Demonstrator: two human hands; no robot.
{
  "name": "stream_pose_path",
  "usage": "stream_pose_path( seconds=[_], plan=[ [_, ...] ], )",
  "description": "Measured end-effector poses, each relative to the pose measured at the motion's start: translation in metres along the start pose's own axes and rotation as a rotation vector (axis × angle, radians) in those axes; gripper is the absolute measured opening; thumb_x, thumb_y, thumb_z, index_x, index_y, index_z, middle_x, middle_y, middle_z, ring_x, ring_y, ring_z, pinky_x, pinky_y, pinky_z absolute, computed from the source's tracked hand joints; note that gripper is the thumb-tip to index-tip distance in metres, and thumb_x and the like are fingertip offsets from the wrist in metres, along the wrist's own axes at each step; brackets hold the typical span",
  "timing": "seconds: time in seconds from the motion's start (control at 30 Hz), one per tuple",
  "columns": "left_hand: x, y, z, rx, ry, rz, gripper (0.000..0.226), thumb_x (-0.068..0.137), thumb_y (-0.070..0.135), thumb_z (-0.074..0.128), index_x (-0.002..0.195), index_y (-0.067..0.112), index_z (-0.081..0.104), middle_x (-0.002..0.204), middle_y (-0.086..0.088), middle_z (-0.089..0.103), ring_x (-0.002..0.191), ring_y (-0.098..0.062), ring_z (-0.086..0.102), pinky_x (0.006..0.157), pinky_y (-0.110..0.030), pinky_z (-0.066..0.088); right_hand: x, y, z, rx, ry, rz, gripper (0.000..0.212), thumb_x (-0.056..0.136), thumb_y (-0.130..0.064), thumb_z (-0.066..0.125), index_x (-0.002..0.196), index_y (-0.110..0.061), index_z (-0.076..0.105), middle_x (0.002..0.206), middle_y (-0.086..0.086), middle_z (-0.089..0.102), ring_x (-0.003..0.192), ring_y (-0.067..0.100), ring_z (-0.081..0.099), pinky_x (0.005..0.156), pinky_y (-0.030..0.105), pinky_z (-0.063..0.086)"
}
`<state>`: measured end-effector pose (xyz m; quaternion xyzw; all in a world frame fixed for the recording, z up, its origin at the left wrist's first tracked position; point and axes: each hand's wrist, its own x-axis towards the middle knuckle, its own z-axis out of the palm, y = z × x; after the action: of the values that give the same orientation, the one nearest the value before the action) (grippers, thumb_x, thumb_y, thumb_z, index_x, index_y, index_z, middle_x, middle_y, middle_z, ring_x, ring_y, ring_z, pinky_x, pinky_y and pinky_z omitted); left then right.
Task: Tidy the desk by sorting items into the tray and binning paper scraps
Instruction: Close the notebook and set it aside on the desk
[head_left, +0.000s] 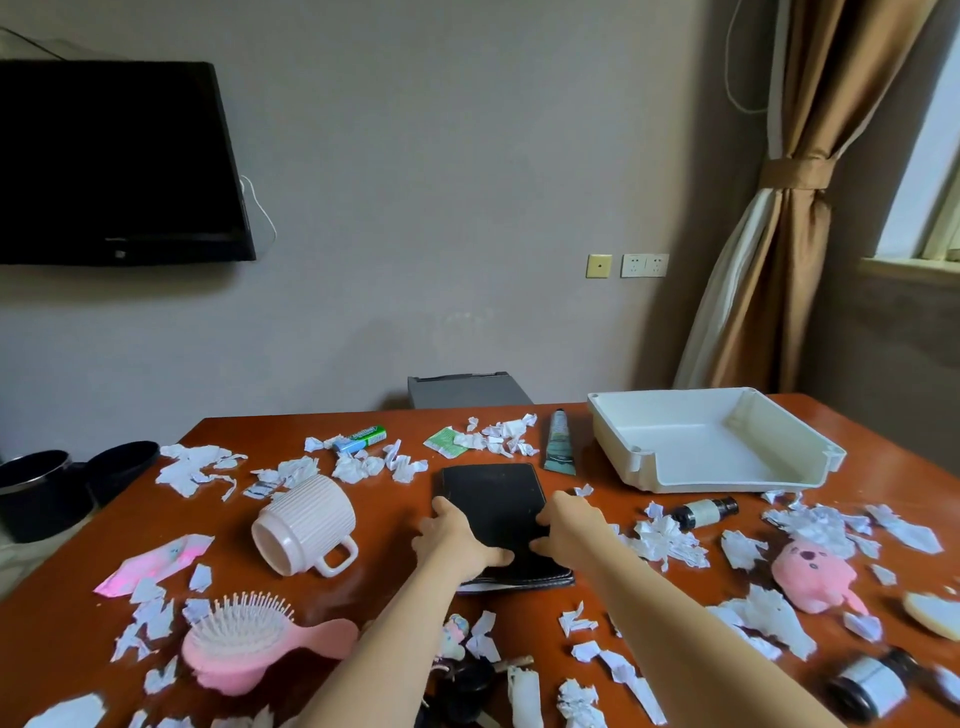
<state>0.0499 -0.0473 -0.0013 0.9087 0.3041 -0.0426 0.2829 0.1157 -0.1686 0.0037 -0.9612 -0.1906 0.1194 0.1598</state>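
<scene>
Single wide-angle view, worn on the person's head, facing forward and tilted down over the reddish-brown wooden surface (395, 512). It sits close: two bare forearms (400, 623) run in from the bottom edge, and the left hand (457, 535) and right hand (571, 530) each take a grip on the black flat rectangular folio (493, 491) at centre frame. Beyond the far edge rises the grey wall (441, 208), with the black wall-mounted television (114, 161) upper left and the brown tied curtain (789, 260) upper right.

White plastic tray (621, 457), open-fronted: sitting upright at the far right of the counter (395, 499). Black notebook (493, 499): lying flat at centre, left hand (457, 535) and right hand (571, 525) gripping its side edges. Ribbed white mug (306, 519): lying on its side, left of the notebook. Torn white paper scraps (665, 540): lying scattered all over the counter.
</scene>
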Motion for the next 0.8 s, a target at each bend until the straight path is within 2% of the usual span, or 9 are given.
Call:
stream_pose_path(
  seconds=[0.13,0.23,0.37,0.5,0.63,0.7,0.8],
  plan=[
    [0.006,0.001,-0.002,-0.114,-0.018,0.030,0.105,0.073,0.037,0.078,0.147,0.012,0.008,0.145,-0.013,0.036,0.128,-0.029,0.046,0.099,-0.035,0.049,0.003,0.003,0.001,0.023,0.005,-0.006,0.043,0.090,-0.023,0.060,0.131,-0.014,0.052,0.119,0.007,0.062,0.101,0.021,0.065,0.075,0.019,0.051],
    [0.005,-0.001,-0.005,-0.174,-0.002,0.056,0.094,0.074,0.031,0.078,0.143,0.016,0.016,0.141,-0.009,0.041,0.124,-0.026,0.050,0.094,-0.032,0.051,0.000,0.006,0.000,0.050,0.001,-0.005,0.043,0.091,-0.023,0.059,0.133,-0.015,0.051,0.123,0.007,0.061,0.104,0.021,0.065,0.077,0.020,0.052],
    [0.000,0.000,-0.019,-0.309,-0.016,0.079,0.088,0.077,0.025,0.077,0.145,0.019,0.021,0.144,-0.006,0.041,0.129,-0.026,0.047,0.097,-0.036,0.049,-0.005,0.014,-0.006,0.143,0.025,0.006,0.038,0.093,-0.026,0.055,0.130,-0.018,0.053,0.120,0.004,0.062,0.100,0.018,0.065,0.070,0.019,0.052],
    [-0.016,0.010,-0.039,-0.440,-0.043,0.086,0.092,0.078,0.022,0.076,0.148,0.021,0.017,0.146,-0.007,0.039,0.126,-0.028,0.048,0.094,-0.037,0.052,-0.018,0.020,-0.013,0.397,0.019,0.001,0.045,0.093,-0.029,0.055,0.136,-0.017,0.048,0.133,0.005,0.057,0.115,0.022,0.060,0.089,0.028,0.052],
    [-0.039,0.024,-0.050,-0.565,-0.069,0.113,0.082,0.079,0.019,0.075,0.145,0.023,0.026,0.138,-0.009,0.048,0.104,-0.022,0.059,0.078,-0.032,0.056,-0.040,0.024,-0.026,0.687,0.001,-0.002,0.051,0.092,-0.033,0.056,0.138,-0.017,0.041,0.137,0.003,0.053,0.123,0.025,0.054,0.101,0.035,0.048],
    [-0.051,0.032,-0.051,-0.624,-0.067,0.141,0.080,0.078,0.019,0.076,0.143,0.024,0.029,0.135,-0.009,0.051,0.101,-0.023,0.061,0.082,-0.035,0.057,-0.051,0.029,-0.036,0.811,0.013,-0.020,0.049,0.092,-0.036,0.055,0.135,-0.018,0.041,0.135,0.003,0.053,0.119,0.023,0.055,0.102,0.036,0.047],
    [-0.066,0.045,-0.047,-0.668,-0.042,0.203,0.083,0.076,0.024,0.078,0.143,0.030,0.030,0.141,-0.008,0.047,0.117,-0.029,0.056,0.095,-0.045,0.052,-0.069,0.040,-0.056,0.853,0.065,-0.053,0.046,0.092,-0.037,0.053,0.133,-0.020,0.041,0.132,0.002,0.054,0.115,0.022,0.056,0.101,0.037,0.048]
  ],
)
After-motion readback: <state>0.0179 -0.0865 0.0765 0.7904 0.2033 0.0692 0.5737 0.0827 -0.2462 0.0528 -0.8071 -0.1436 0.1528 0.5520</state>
